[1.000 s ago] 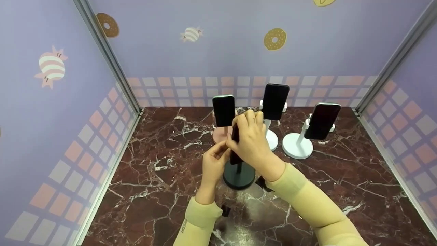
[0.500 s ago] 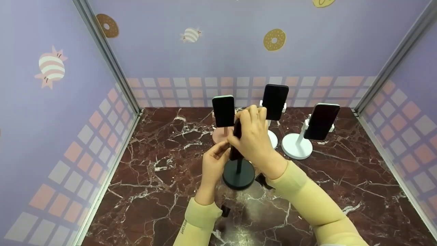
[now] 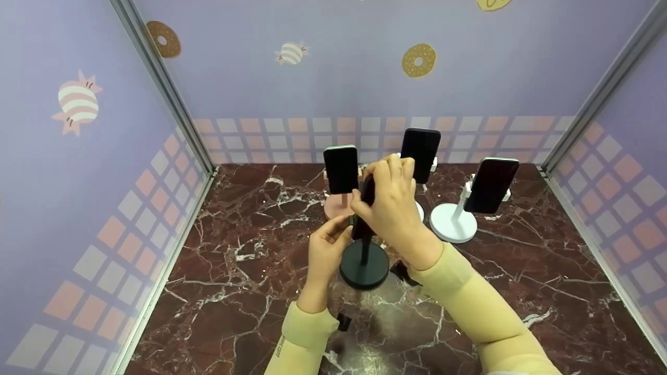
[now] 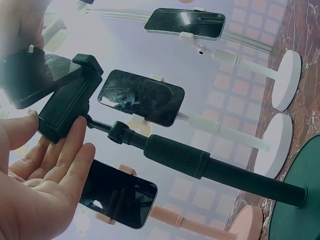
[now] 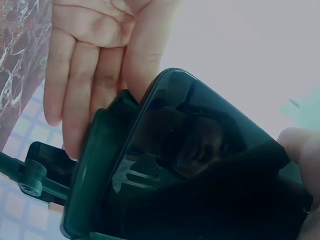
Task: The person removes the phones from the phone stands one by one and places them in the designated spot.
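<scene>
A dark green phone stand (image 3: 365, 265) stands upright in the middle, its ribbed stem and clamp (image 4: 75, 95) large in the left wrist view. My left hand (image 3: 325, 252) holds the clamp's lower end, thumb on one side and fingers behind. My right hand (image 3: 393, 208) grips a black smartphone (image 5: 200, 150) by its far edge. The phone sits at an angle to the clamp, one edge close to the clamp's upper lip; whether they touch is hard to tell. A reflection shows in its glossy screen.
Behind are a pink stand (image 3: 336, 207) and two white stands, one at the right (image 3: 453, 223), each holding a phone. Small dark pieces lie on the marbled table, one by the left sleeve (image 3: 344, 322) and one by the right sleeve (image 3: 404, 272). Patterned walls enclose the table.
My right hand has moved up and slightly right with the phone, tilting it away from the clamp. My left hand has stayed at the clamp.
</scene>
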Motion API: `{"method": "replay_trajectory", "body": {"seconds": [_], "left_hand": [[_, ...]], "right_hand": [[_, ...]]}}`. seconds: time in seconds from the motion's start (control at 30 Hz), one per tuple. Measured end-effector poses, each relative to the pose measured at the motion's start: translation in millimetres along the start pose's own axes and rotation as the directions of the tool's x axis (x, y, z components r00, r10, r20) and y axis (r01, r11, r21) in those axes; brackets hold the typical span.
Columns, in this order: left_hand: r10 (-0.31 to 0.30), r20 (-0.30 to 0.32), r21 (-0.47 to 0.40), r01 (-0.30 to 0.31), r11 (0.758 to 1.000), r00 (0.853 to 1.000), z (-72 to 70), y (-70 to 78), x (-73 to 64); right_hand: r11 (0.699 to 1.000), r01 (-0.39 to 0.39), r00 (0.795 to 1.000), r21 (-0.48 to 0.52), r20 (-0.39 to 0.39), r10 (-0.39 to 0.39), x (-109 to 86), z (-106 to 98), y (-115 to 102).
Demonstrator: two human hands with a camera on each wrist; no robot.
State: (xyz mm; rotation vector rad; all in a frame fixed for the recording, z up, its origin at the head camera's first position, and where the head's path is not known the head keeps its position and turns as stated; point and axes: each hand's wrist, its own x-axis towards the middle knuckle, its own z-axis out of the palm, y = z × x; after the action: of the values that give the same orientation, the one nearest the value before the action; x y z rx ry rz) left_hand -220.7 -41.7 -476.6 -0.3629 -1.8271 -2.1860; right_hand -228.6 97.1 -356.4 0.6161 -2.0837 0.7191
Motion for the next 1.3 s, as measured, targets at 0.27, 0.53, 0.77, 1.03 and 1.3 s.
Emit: {"method": "replay_trajectory", "body": {"seconds": [0.27,0.53,0.77,1.03,1.3], "left_hand": [[0.041,0.024,0.018,-0.041,0.999,0.999,-1.4,-0.5,0.1],[0.016,0.015,0.028,-0.016,0.999,1.0,-1.6,0.8,-0.4],[0.02,0.003,0.011,-0.02,1.0,1.0,-1.2,0.3,-0.2],[0.013,-0.012,-0.008,-0.013,1.0,1.0,-1.1,-1.2,-1.8],[0.017,-0.018,0.01,-0.017,1.0,1.0,-2.1,-7.0,-2.4]], "right_hand": [[0.998,0.045,0.997,0.039,-0.069,-0.042,5.6,-5,4],[0.996,0.035,0.99,0.085,-0.138,-0.023,10.6,-14,5],[0.996,0.012,0.989,0.09,-0.151,0.002,7.2,-24,8],[0.996,-0.016,0.988,0.085,-0.149,0.029,-7.5,-36,17],[0.998,-0.035,0.989,0.044,-0.142,0.041,-26.8,-41,31]]}}
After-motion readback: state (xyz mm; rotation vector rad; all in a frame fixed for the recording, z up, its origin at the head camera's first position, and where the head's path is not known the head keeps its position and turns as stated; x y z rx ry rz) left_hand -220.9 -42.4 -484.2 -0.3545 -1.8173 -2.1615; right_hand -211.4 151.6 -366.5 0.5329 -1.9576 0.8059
